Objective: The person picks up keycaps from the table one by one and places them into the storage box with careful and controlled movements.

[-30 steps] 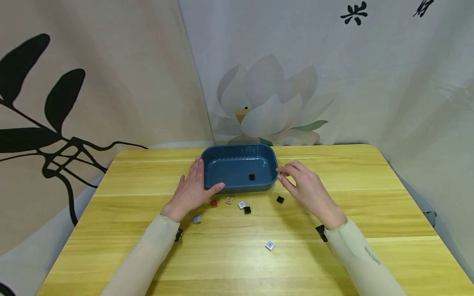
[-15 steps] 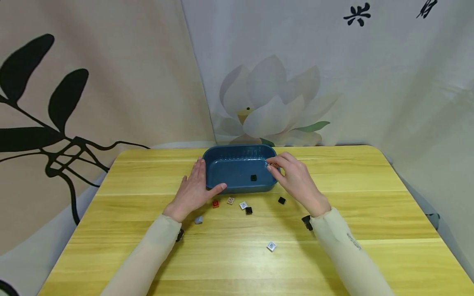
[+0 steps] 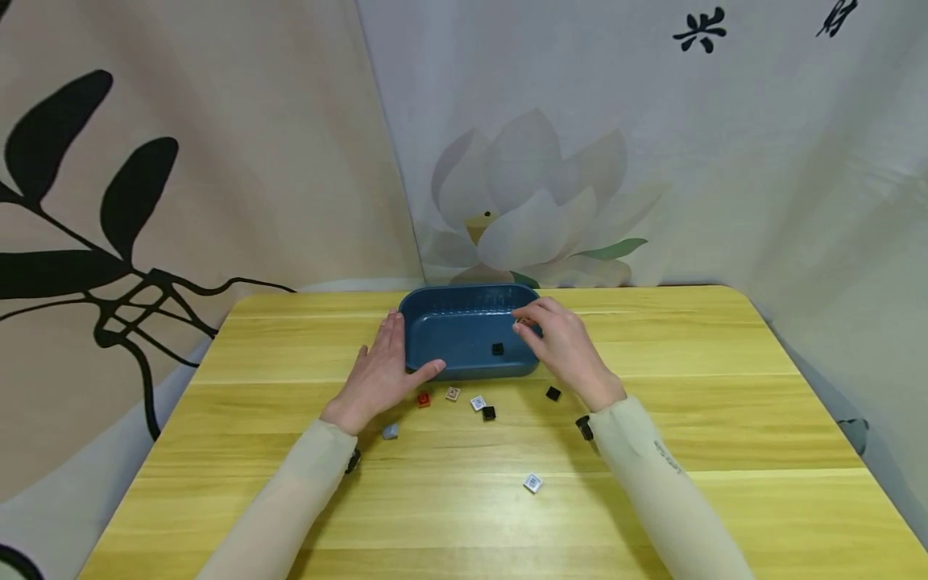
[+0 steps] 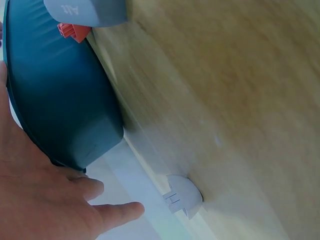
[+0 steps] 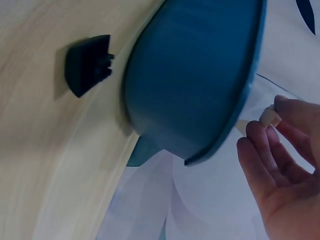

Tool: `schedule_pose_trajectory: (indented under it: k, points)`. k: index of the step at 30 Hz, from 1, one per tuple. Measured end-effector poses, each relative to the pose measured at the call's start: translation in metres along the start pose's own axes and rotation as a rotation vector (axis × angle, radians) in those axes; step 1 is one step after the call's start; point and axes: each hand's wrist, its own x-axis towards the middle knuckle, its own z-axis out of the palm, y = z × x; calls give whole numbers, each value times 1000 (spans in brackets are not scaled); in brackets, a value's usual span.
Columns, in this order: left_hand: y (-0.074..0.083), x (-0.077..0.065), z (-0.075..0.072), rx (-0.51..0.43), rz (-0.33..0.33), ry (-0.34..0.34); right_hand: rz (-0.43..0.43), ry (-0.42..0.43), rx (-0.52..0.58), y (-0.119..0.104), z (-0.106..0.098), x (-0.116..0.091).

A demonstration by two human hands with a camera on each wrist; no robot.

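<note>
Closest to the near edge of the wooden-topped desk, which is cut off by the frame, a square white plastic keycap is seen. Farther in, toward the left edge, a grey-blue plastic keycap marked "Alt" is found. Beyond it, a black plastic keycap is set right beside a second white keycap, then come a red plastic keycap, a beige plastic keycap and, toward the right edge, a second black keycap. One more pale keycap is shown only by the left wrist view.

By the far edge a dark blue, glossy rectangular tray with rounded corners is placed. Its left end is touched by the left hand, whose fingers are kept straight, with nothing gripped. A small pale keycap is pinched by the right hand over the tray's right end; its legend cannot be read. Inside, a third black keycap is seen near the front right corner.

The filling of the tray is judged to be at an early stage: one keycap is in, one is held above, and at least eight are left on the desk.
</note>
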Motion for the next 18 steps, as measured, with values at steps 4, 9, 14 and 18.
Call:
schedule_pose_trajectory:
  k: [4,9,14,18]
  points:
    - [1,0,0,2,1,-1,29,-24,-10,2,5,3]
    - [1,-1,-1,1,0,0,34,-60,-36,4,12,9]
    - [1,-1,0,1,6,4,4,-99,-88,6,17,14]
    - [1,-1,-1,6,4,5,-21,-151,-148,6,19,18]
